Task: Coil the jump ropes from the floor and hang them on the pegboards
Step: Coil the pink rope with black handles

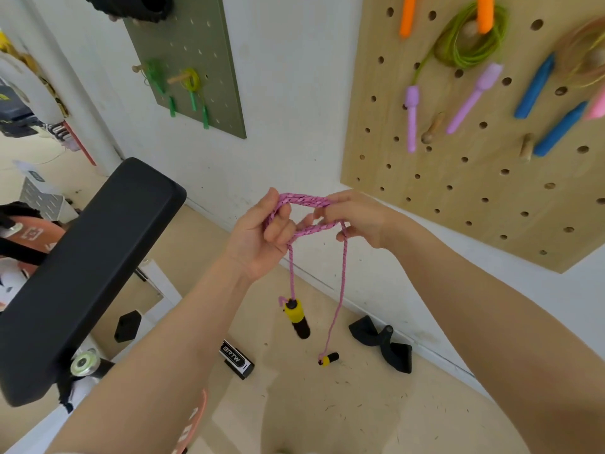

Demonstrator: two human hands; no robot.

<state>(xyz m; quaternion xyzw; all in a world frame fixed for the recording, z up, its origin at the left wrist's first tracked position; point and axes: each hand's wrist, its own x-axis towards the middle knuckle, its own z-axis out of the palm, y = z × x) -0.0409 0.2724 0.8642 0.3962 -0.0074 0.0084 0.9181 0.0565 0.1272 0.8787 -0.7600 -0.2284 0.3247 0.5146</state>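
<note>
Head view: the person stands close to the white wall with both bare arms stretched forward; the left hand [262,234] has its fingers curled round one end of a small bundle of pink jump rope [302,200], and the right hand [357,219] pinches the other end, so the coils stretch between the two hands in front of the wall. Two strands drop from the bundle; one ends in a yellow-and-black handle [296,318] hanging in the air below the left hand; the second handle [328,358] hangs lower, near the beige floor [327,417], though whether it touches I cannot tell. Up to the right is the wooden pegboard [458,188], where a green coiled rope [471,44] with orange handles hangs on a peg, with lilac handles [412,119] and blue handles [537,90] below it; further left, a green pegboard [209,70] carries small green ropes. A black padded bench [88,257] fills the left side; on the floor lie a black strap [383,344] and a black-and-white block [237,358].
</note>
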